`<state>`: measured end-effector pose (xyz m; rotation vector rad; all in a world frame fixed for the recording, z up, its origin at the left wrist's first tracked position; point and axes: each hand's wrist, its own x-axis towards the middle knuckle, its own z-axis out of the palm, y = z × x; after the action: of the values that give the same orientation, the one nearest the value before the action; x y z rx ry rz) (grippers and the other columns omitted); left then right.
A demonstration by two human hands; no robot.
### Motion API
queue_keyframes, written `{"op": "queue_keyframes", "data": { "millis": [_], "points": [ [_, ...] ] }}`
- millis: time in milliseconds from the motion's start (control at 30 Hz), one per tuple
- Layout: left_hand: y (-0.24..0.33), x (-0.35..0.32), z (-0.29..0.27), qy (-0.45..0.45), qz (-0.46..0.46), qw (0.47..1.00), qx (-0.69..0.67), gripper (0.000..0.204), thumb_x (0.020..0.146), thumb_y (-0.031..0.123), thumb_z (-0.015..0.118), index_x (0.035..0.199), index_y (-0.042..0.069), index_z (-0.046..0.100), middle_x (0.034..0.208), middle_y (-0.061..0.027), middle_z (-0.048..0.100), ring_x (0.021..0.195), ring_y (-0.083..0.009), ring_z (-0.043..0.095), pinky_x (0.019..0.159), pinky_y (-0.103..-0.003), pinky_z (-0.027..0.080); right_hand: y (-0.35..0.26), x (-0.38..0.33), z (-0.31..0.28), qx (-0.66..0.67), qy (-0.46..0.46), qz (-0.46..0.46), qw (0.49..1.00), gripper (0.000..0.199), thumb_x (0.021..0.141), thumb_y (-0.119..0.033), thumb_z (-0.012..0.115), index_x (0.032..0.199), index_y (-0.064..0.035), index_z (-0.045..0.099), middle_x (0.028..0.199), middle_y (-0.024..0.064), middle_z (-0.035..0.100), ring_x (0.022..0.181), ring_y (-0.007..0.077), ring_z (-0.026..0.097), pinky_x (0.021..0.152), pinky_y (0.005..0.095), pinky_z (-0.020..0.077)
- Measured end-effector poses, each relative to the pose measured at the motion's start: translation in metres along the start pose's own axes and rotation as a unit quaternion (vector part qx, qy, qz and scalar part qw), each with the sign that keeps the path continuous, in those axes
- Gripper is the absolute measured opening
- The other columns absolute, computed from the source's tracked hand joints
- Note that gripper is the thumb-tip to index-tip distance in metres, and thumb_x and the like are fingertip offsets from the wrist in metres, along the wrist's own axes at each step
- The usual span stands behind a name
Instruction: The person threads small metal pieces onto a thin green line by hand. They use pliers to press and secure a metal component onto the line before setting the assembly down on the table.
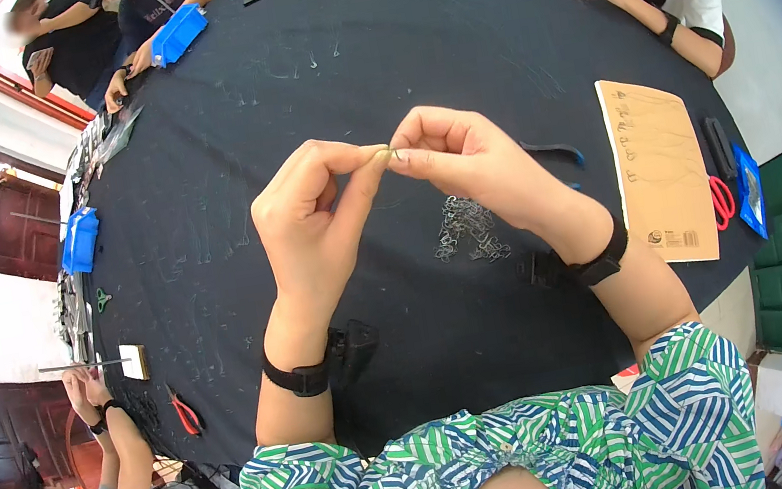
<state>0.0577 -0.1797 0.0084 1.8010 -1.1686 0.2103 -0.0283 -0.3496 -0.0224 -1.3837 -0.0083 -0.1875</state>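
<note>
My left hand [310,206] and my right hand [458,148] meet fingertip to fingertip above the middle of the black table. Each pinches thumb against forefinger. Between the fingertips shows a tiny, dark, wire-like piece [395,152]; its exact kind is too small to tell. Below my right hand lies a loose heap of small silvery bent-wire hooks [466,229]. Beside that wrist rest pliers with blue-tipped handles [554,150], partly hidden by my forearm.
The black cloth [328,92] carries several small hooks with thin clear line. At right lie a tan paper sheet [658,169], red-handled scissors [722,201] and a blue packet [750,191]. Red-handled pliers [186,415] and blue bins [81,240] sit leftward. Other people work around the edge.
</note>
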Motion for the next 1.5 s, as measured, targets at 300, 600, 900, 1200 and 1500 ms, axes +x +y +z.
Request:
{"op": "queue_keyframes", "data": {
  "millis": [300,600,900,1200,1500],
  "points": [
    [-0.001,0.003,0.001,0.105,-0.159,0.947,-0.258,0.01,0.094,0.012,0.07,0.097,0.002,0.069,0.086,-0.0013,0.069,0.069,-0.0033,0.054,0.065,-0.019,0.043,0.009,-0.011,0.02,-0.289,0.014,-0.178,0.941,0.008,0.087,-0.01,0.069,0.087,-0.0057,0.062,0.069,0.0021,0.059,0.059,0.013,0.057,0.054,0.0293,0.0428],
    [-0.009,0.003,-0.003,0.141,-0.169,0.916,-0.336,0.013,0.098,0.018,0.065,0.102,0.006,0.068,0.1,-0.0037,0.07,0.083,-0.0035,0.056,0.068,-0.018,0.042,0.011,-0.016,0.02,-0.457,-0.028,-0.21,0.864,0.008,0.082,-0.008,0.071,0.083,-0.0072,0.063,0.073,0.0064,0.066,0.063,0.0234,0.066,0.056,0.0319,0.049],
    [0.0,0.003,-0.002,0.103,-0.209,0.906,-0.353,0.012,0.1,0.018,0.062,0.103,0.006,0.063,0.096,-0.0041,0.069,0.086,-0.0096,0.067,0.06,-0.019,0.05,0.012,-0.015,0.021,-0.328,-0.119,-0.089,0.933,0.01,0.091,-0.014,0.066,0.092,-0.0045,0.065,0.07,0.0088,0.07,0.061,0.019,0.069,0.057,0.0297,0.0508],
    [-0.004,0.006,0.005,0.099,-0.111,0.959,-0.243,0.01,0.099,0.011,0.062,0.098,0.001,0.062,0.085,-0.0045,0.066,0.073,-0.0078,0.065,0.062,-0.022,0.055,-0.012,-0.012,0.01,-0.209,-0.187,0.072,0.957,0.019,0.095,-0.016,0.064,0.104,0.0002,0.063,0.092,0.0106,0.074,0.066,0.0145,0.069,0.06,0.0255,0.0527],
    [-0.01,0.004,-0.012,0.087,-0.161,0.962,-0.203,0.011,0.099,0.013,0.063,0.1,0.002,0.063,0.084,-0.0007,0.063,0.07,-0.0049,0.059,0.062,-0.019,0.049,-0.049,-0.026,0.023,-0.361,0.029,-0.155,0.919,0.029,0.084,-0.008,0.072,0.111,-0.0036,0.062,0.114,0.0123,0.063,0.074,0.0162,0.068,0.058,0.0257,0.0504]
  ]
}}
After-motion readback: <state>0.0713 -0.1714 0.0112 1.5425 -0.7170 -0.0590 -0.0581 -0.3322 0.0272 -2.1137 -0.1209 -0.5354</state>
